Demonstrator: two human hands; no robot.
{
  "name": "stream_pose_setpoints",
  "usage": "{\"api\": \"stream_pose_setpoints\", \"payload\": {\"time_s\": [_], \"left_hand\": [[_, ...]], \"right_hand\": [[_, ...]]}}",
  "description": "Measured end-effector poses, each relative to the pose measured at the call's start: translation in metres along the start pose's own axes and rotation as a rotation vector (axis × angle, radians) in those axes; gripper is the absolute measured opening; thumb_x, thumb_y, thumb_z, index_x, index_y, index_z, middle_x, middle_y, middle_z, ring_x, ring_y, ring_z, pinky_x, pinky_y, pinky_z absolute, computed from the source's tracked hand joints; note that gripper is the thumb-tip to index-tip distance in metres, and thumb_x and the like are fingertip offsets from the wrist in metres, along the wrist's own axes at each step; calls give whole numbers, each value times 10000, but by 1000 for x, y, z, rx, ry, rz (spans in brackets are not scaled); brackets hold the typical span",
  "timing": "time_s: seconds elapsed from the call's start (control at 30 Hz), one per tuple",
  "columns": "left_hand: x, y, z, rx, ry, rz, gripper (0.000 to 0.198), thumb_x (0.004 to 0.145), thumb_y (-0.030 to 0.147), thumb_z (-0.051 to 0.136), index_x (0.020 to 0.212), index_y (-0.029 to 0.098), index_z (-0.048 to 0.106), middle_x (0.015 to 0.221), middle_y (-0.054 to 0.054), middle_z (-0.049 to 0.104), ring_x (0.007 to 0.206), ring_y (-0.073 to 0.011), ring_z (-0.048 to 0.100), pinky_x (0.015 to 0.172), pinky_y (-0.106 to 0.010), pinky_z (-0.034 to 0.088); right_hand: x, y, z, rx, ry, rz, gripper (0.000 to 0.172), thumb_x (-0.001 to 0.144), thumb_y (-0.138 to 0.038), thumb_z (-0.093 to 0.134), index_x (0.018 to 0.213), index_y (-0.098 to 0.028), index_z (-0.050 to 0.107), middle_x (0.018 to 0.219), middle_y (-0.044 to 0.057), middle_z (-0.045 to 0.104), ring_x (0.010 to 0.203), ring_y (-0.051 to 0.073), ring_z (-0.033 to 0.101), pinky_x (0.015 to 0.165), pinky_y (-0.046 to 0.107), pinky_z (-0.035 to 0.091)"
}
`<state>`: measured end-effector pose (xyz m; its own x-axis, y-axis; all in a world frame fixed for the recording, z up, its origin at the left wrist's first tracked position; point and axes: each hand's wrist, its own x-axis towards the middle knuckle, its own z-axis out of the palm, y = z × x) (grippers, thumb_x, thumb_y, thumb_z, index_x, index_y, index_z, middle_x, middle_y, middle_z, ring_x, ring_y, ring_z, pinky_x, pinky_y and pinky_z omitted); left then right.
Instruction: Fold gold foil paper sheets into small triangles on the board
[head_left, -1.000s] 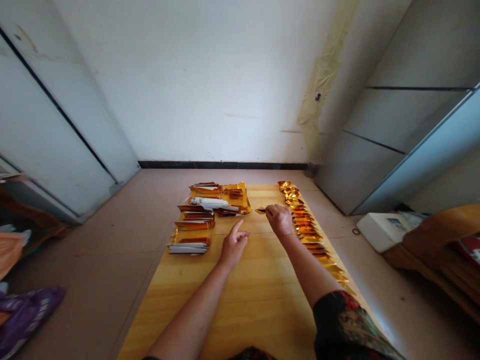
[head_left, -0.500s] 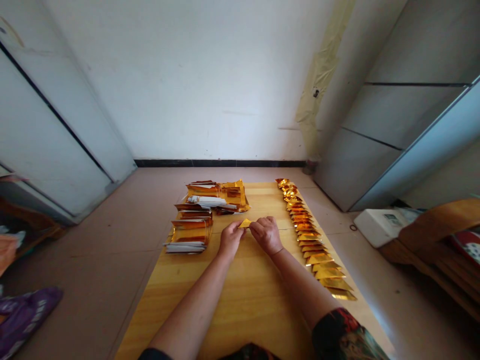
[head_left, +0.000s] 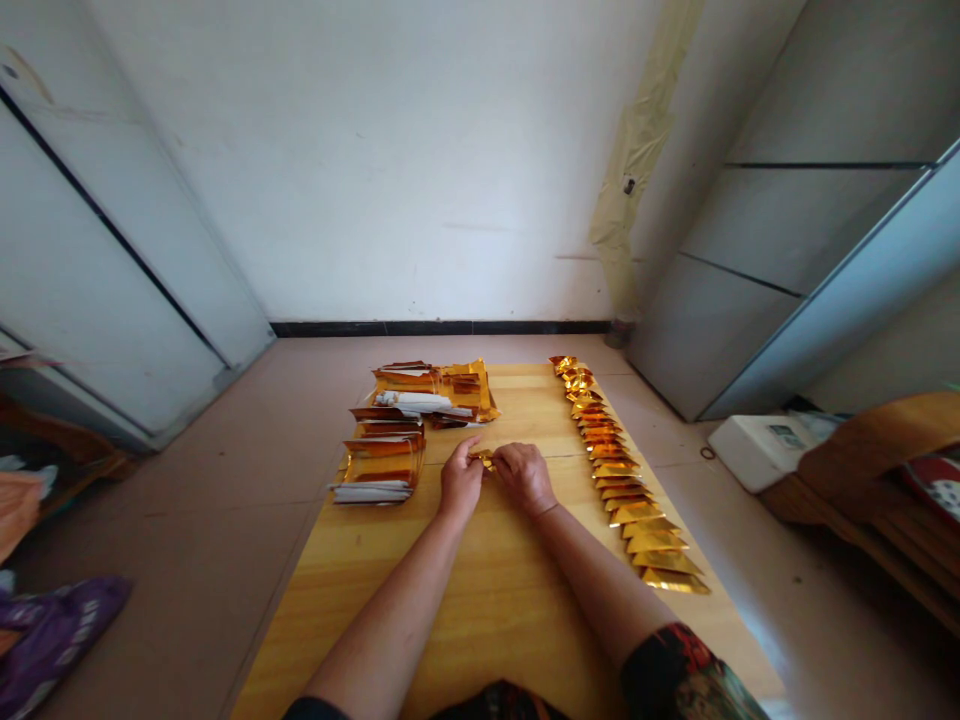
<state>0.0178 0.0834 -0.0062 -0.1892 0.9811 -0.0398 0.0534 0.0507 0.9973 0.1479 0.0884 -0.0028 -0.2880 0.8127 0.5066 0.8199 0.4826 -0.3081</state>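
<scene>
Between my two hands, above the middle of the wooden table (head_left: pixel 450 600), is a small piece of folded gold foil paper (head_left: pixel 484 459). My left hand (head_left: pixel 460 478) pinches its left end, with the thumb and forefinger around it. The fingers of my right hand (head_left: pixel 527 474) are closed on its right end and hide part of it. Left of my hands lie stacks of curved gold foil sheets (head_left: pixel 384 462) with white backs. Along the table's right edge runs a long row of folded gold foil pieces (head_left: pixel 630 495), overlapping one another.
More foil sheets (head_left: pixel 465 385) lie at the table's far left. Behind the table stands a white wall (head_left: pixel 420 200). To the right are a grey refrigerator (head_left: pixel 750 270), a white box (head_left: pixel 761 450) and wooden furniture (head_left: pixel 862 480). A purple bag (head_left: pixel 67 640) lies at lower left.
Both hands have dropped slightly toward me. The foil piece showed a flat pointed face before; now it looks narrower and crumpled between the fingers. The stacks and the row stay put.
</scene>
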Motion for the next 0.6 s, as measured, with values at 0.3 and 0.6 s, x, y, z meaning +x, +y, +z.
{"api": "stream_pose_setpoints", "payload": {"time_s": [0.3, 0.6], "left_hand": [[-3, 5, -1, 136, 9, -18, 566, 682, 77, 534, 1240, 171, 498, 521, 75, 537, 476, -95, 555, 458, -167, 411], [-2, 10, 1, 17, -59, -197, 411, 692, 27, 515, 1073, 127, 631, 737, -21, 675, 471, -72, 586, 447, -166, 474]], "right_hand": [[-2, -3, -1, 131, -31, 108, 148, 847, -166, 520, 738, -192, 618, 708, 16, 645, 674, 134, 563, 653, 224, 345], [-6, -2, 5, 277, -24, 188, 149, 848, -171, 501, 769, -196, 625, 734, 10, 651, 694, 129, 581, 654, 210, 384]]}}
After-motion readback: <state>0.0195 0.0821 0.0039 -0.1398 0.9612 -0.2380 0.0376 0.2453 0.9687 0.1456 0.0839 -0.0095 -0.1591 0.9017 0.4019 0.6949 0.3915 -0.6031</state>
